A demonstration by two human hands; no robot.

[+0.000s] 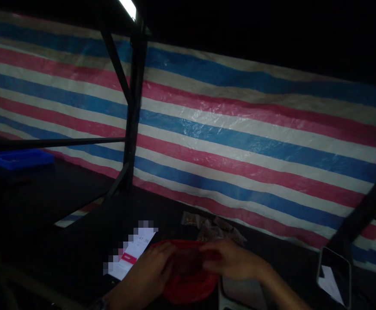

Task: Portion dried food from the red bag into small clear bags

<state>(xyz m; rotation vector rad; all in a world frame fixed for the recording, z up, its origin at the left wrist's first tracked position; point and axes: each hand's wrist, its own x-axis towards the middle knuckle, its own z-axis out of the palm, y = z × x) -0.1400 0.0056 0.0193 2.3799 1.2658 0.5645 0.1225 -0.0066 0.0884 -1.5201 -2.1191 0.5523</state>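
A red plastic basket [191, 295] sits low in the middle of the view, with dark contents too dim to name. My left hand [154, 269] reaches over its left side. The fingertips fade into shadow there, so its grip is unclear. From the right, my right hand [231, 259] extends over the basket with thumb and fingers apart, and nothing shows between them. Just behind the basket lie several small clear packets [212, 232] with brownish contents. A white printed paper [136, 253], partly pixelated, lies to the left beside my left hand.
A pale-edged device [239, 292] lies under my right forearm. At right, a phone-like dark panel [334, 275] leans near a slanted post. A blue tray [23, 158] stands far left. A dark metal post [134, 112] rises before a striped plastic sheet [239, 142].
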